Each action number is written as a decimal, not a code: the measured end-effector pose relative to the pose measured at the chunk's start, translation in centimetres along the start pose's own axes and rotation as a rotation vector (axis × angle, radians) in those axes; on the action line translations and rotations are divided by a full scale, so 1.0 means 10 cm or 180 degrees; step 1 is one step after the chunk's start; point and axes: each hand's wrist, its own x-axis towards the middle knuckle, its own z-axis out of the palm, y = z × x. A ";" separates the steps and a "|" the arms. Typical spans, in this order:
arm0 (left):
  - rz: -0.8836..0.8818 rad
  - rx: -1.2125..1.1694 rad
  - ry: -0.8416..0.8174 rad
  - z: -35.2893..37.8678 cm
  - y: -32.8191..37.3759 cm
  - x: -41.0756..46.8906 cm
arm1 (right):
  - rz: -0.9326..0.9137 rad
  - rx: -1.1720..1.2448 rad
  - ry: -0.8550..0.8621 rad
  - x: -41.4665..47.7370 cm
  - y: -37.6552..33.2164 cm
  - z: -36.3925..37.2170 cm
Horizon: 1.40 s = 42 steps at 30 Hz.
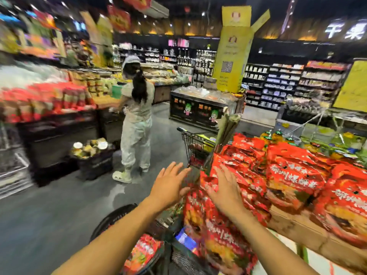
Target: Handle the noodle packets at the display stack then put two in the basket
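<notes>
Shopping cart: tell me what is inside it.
The shopping cart holds long pale-green stalks standing up and yellow and red packs, blurred. Its lower part is hidden behind the red bags and the open hands.

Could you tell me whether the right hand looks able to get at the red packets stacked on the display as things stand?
Probably yes: the right hand is open, fingers spread, right at the red packets, and nothing lies between them.

Bare floor (pixel 59 205) is lying open left of the shopping cart (pixel 193 144). Stacked red snack bags (pixel 294 175) are crowding the cart's right side, and a person in white (pixel 137 124) is standing beyond the cart's left.
</notes>
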 end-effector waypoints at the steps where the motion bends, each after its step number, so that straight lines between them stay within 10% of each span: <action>1: -0.0120 0.0025 0.0011 -0.05 -0.20 -0.12 | -0.0082 0.0022 -0.0060 0.03 -0.21 0.12; 20: -0.1628 -0.0019 -0.0585 0.11 -2.99 -1.13 | -0.0650 0.0563 -0.1488 0.71 -2.15 2.78; 42: -0.0820 -0.0398 -0.2091 2.13 -5.17 0.39 | 0.1247 0.0367 -0.2006 1.65 -1.44 5.11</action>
